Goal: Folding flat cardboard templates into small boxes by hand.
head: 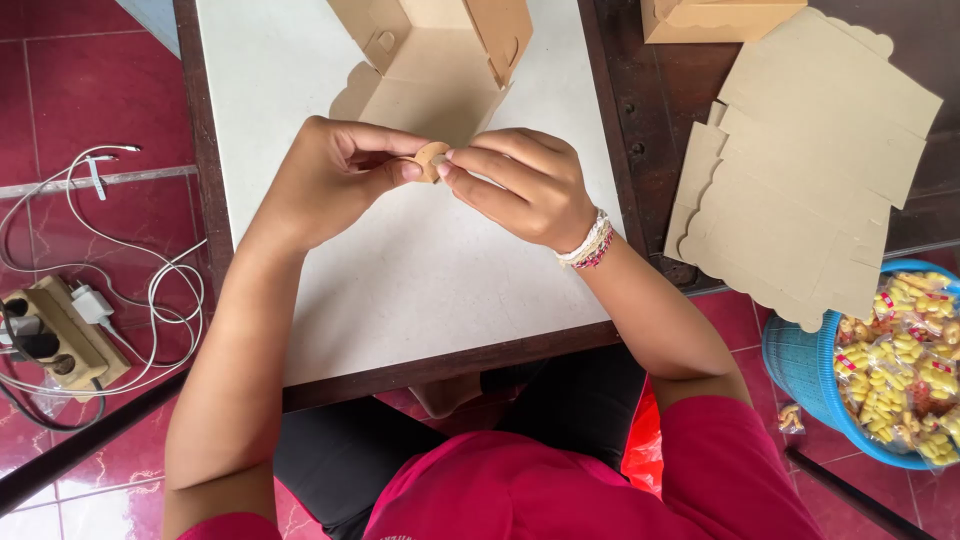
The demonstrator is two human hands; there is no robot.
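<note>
Over the middle of the white desk [420, 290], the left hand [330, 180] and right hand [530, 185] each pinch one small round brown paper tab [432, 160], their grip clenched on it, just before one half-folded cardboard box [440, 60] at the far edge, apparently mid-fold.

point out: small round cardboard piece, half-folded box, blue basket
small round cardboard piece [433, 159], head view, on its visible face between the fingertips.
half-folded box [432, 75], head view, on its inner floor panel.
blue basket [800, 365], head view, on its left outer wall.
</note>
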